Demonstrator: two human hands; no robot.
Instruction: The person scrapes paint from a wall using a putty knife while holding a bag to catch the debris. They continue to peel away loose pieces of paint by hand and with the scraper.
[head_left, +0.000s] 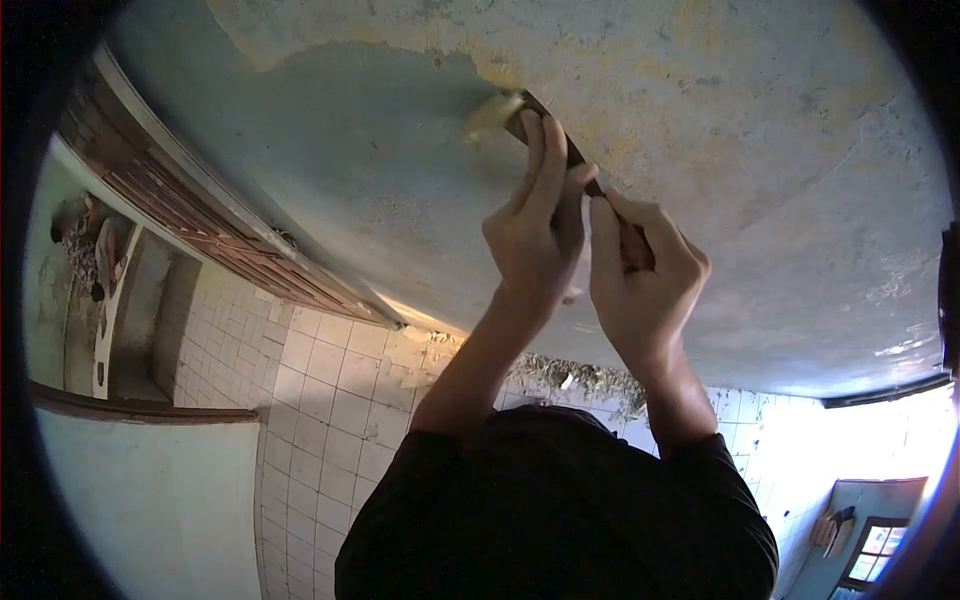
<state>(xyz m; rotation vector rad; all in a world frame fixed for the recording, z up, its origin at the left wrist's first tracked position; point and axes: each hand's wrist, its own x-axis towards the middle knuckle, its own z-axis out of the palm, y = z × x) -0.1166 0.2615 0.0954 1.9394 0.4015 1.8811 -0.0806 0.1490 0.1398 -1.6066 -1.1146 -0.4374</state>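
Both arms reach up to a wall [700,130] with patchy, worn paint. A dark, flat scraper [574,152] lies slantwise against it. My left hand [530,235] presses on the scraper's upper part, two fingers stretched along the blade and the thumb near its lower edge. Lower down, my right hand [652,262] is closed around the scraper's lower end, thumb and fingers pinching it. A pale, blurred paint flake [492,115] curls away at the blade's upper left tip. Grey-green paint [350,130] covers the wall to the left; bare, yellowish patches show above and right.
Paint scraps [580,380] litter the white tiled floor [330,370] along the wall's foot. At left stands a brown wooden door [220,215] beside an opening, with a heap of items [95,245] on a ledge beyond. A window [872,552] shows at lower right.
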